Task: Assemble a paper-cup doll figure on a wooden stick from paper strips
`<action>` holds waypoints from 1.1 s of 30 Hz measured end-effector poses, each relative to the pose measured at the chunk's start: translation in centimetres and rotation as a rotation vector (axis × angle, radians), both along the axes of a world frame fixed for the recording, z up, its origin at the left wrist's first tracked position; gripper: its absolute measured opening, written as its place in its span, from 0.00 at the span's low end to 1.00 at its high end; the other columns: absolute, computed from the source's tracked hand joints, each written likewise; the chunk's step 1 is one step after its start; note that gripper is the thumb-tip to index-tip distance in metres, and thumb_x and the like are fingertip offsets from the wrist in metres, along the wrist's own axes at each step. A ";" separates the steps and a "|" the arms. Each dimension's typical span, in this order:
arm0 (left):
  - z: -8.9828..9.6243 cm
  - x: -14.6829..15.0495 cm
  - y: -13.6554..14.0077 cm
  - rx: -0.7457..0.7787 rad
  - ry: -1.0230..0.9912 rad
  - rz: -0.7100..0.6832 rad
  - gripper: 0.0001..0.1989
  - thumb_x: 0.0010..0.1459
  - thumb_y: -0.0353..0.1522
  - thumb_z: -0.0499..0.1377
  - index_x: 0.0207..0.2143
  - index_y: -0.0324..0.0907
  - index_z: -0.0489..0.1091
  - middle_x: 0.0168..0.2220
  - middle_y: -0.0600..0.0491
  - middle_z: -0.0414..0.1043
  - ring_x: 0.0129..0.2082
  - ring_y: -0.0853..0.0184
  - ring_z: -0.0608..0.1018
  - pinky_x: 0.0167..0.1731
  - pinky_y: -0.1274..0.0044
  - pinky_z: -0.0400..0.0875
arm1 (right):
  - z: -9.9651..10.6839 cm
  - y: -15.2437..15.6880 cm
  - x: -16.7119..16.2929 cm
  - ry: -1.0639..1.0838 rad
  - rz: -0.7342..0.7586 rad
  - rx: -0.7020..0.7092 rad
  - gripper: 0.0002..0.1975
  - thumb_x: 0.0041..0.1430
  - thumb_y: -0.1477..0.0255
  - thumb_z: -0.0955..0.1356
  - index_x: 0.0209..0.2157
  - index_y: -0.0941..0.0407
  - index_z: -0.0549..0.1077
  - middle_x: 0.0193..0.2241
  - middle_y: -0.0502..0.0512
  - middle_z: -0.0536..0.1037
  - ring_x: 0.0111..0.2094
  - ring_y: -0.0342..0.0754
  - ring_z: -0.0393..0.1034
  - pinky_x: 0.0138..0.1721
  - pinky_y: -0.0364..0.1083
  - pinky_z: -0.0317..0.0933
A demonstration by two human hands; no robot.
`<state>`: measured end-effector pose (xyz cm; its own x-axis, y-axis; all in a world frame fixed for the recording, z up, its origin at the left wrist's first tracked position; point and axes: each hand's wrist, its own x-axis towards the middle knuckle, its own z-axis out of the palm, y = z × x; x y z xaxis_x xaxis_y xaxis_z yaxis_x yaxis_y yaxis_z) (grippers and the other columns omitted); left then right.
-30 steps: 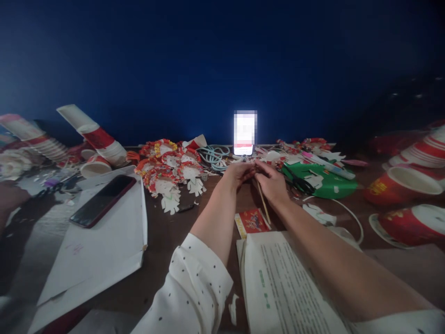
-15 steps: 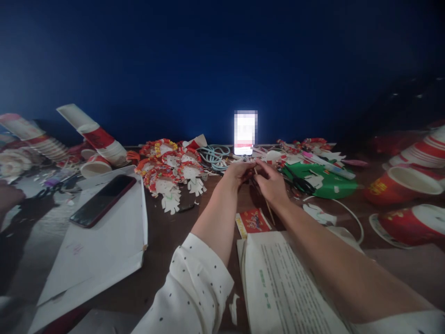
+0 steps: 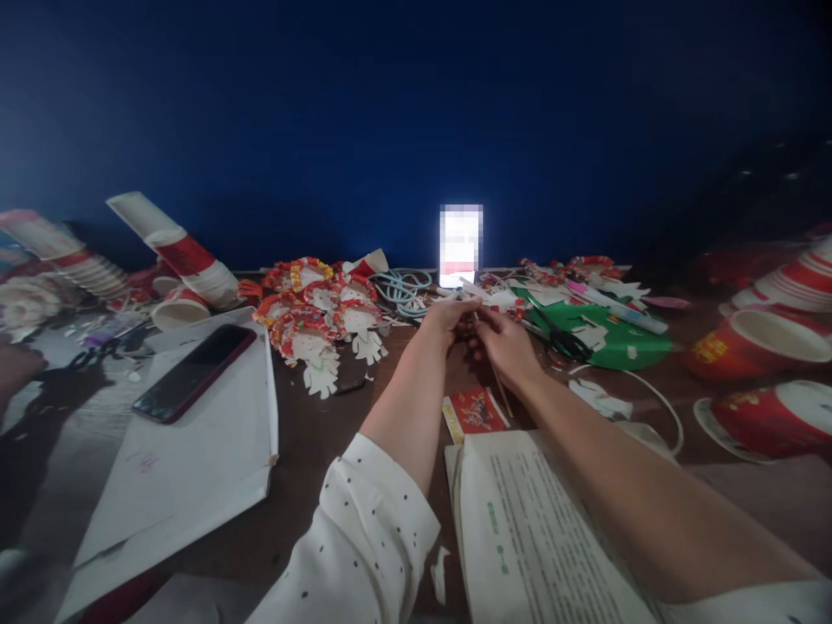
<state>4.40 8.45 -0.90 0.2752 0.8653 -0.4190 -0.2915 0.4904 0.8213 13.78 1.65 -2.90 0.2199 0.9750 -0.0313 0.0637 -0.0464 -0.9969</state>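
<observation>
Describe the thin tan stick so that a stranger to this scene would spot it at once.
Start at the white printed book, bottom centre, then the small red rectangular card just beyond it. Right of that card, a thin, straight tan stick slants down from the person's right hand; its slender rod shape sets it apart from both.

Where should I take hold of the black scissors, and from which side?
Probably by the handle loops of the scissors, from the near right, clear of the right hand: the loops lie toward the person, while the other end points away and left.
</observation>
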 end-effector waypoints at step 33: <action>-0.3 0.1 0.0 0.069 0.045 0.075 0.09 0.56 0.24 0.65 0.26 0.36 0.68 0.18 0.58 0.66 0.15 0.79 0.66 0.16 0.86 0.58 | -0.9 1.1 1.2 -0.016 -0.088 -0.013 0.26 0.56 0.69 0.68 0.57 0.54 0.76 0.20 0.49 0.74 0.18 0.42 0.61 0.17 0.40 0.54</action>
